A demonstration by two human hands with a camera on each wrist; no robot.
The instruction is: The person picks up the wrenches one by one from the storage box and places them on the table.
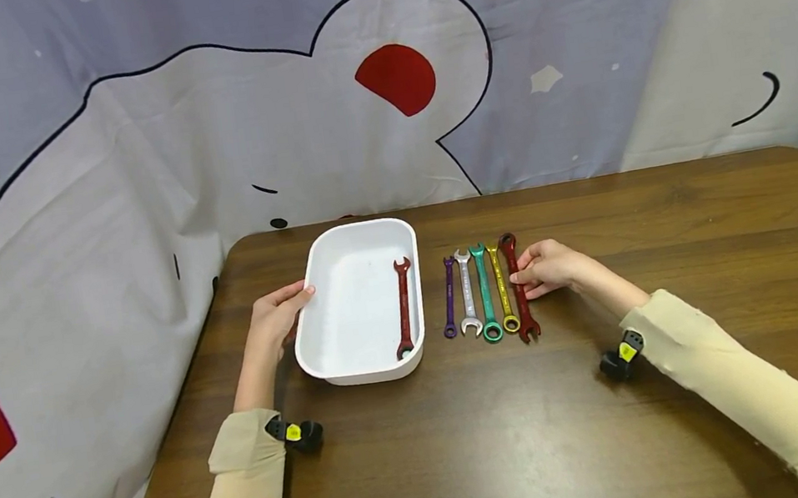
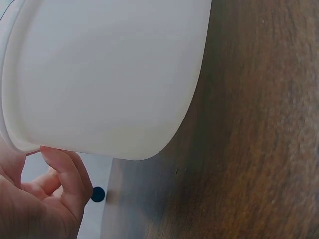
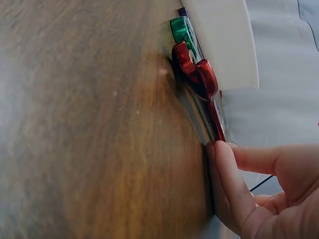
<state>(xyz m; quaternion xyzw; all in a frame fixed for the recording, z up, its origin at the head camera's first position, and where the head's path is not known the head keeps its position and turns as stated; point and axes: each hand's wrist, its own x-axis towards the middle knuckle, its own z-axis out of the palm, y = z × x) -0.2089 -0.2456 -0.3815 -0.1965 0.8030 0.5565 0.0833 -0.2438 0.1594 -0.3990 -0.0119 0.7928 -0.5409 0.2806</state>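
Note:
My left hand (image 1: 274,320) grips the left rim of a white plastic tray (image 1: 370,375), thumb on top and fingers bent below the rim in the left wrist view. Inside the tray, along its right wall, lies a red wrench (image 1: 403,307). My right hand (image 1: 554,266) pinches a larger dark red wrench (image 1: 525,315) by its shaft, at the right end of a row. Its open end (image 3: 207,77) shows in the right wrist view, low over the table. Left of it lie a yellow wrench (image 1: 502,290), a green wrench (image 1: 485,292), a silver wrench (image 1: 467,292) and a purple wrench (image 1: 449,297).
A brown wooden table (image 1: 456,452) carries everything. Behind it and along its left side hangs a printed cloth (image 1: 276,122). The row of wrenches lies close beside the tray's right wall. Both wrists wear small black cameras (image 1: 306,436).

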